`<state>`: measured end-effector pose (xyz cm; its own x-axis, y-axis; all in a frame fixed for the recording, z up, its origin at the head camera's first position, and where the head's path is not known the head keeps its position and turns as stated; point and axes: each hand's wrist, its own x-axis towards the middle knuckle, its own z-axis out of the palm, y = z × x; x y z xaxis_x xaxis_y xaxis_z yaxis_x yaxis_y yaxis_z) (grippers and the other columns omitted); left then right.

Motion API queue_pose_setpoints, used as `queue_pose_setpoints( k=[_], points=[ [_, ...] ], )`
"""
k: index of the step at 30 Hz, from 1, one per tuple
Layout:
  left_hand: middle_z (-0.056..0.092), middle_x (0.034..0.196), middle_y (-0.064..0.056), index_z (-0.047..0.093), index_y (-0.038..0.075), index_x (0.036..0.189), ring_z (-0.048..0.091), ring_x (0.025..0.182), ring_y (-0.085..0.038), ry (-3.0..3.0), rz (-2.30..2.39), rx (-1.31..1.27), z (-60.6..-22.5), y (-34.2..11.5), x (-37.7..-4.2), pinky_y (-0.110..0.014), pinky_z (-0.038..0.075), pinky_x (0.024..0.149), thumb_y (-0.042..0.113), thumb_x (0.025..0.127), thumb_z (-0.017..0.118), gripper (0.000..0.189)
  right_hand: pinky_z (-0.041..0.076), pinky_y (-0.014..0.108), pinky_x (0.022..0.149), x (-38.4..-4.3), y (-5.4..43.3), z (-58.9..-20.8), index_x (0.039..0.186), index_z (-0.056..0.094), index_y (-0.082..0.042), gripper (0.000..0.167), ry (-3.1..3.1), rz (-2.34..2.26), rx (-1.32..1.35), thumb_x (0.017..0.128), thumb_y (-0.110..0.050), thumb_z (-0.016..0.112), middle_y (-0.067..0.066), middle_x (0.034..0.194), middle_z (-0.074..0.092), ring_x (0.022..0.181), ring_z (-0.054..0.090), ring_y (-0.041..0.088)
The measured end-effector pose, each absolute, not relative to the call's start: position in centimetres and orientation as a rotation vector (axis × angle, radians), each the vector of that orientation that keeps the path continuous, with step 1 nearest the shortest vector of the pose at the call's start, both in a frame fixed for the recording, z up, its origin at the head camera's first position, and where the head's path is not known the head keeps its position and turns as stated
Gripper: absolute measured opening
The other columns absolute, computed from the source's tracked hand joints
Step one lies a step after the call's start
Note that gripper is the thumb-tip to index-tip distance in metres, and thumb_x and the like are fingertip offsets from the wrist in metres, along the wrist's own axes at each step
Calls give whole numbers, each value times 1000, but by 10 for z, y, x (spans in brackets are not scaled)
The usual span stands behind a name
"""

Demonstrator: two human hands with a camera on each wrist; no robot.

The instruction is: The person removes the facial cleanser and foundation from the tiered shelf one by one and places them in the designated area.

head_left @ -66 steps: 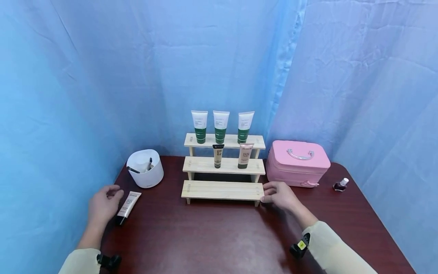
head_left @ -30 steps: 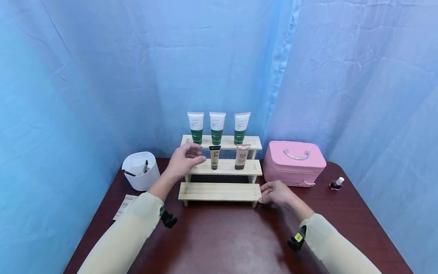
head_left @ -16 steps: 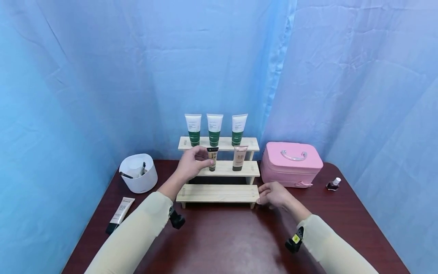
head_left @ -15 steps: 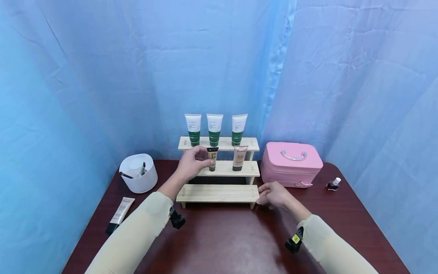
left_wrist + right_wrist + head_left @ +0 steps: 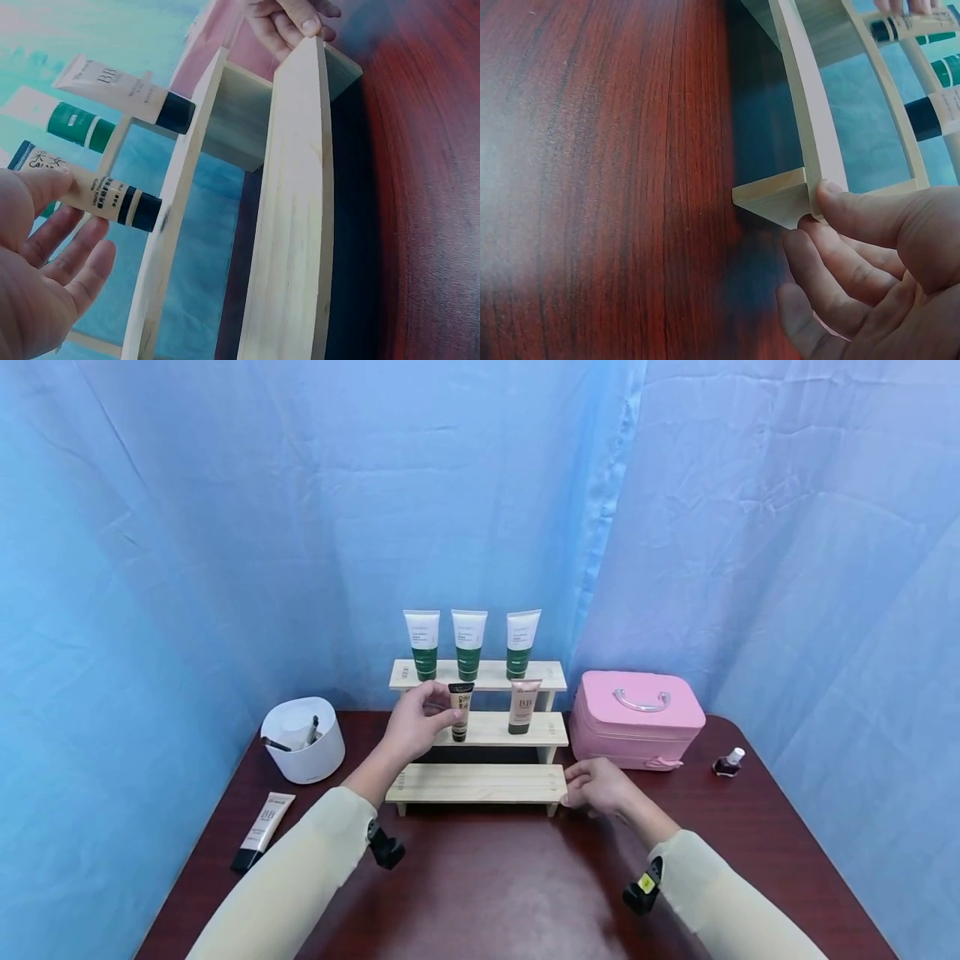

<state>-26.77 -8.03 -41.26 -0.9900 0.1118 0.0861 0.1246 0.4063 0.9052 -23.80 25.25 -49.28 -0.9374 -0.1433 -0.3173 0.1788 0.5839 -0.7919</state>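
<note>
My left hand [image 5: 414, 723] pinches a small beige cosmetic tube [image 5: 90, 184] with black ends between thumb and fingers, at the middle step of a three-step wooden display stand [image 5: 476, 782]. The tube leans slightly, its dark cap close over that step. On the same step, to the right, stands a pink BB cream tube [image 5: 523, 706]. Three white-and-green tubes [image 5: 468, 643] line the top step. With thumb and fingers my right hand [image 5: 862, 262] grips the right end of the lowest step, whose board carries nothing.
Left of the stand is a white round holder [image 5: 307, 760] with brushes; before it lies another BB cream tube [image 5: 262, 831]. A pink case [image 5: 641, 722] stands close at the right, and a nail polish bottle [image 5: 728, 763] beyond. Blue curtains [image 5: 480, 485] enclose the table [image 5: 480, 893].
From the table's left side my left hand has moved to the middle step and taken hold of the small beige tube, which now sits slightly further left. The right hand keeps its place.
</note>
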Motion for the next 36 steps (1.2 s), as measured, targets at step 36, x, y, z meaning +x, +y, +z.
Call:
queue_pose_setpoints(
  k=[36],
  points=[
    [70,112,-21,63,-5,132,67,90,-23,-2813,-1598,280,-489,-253,-180,-36,61,71,13,99,68,38,57,46,63,-237,252,-490,123,63,9,50,2467,-1266,-13,79,-2,82,11,97,73,80,67,16]
  ],
)
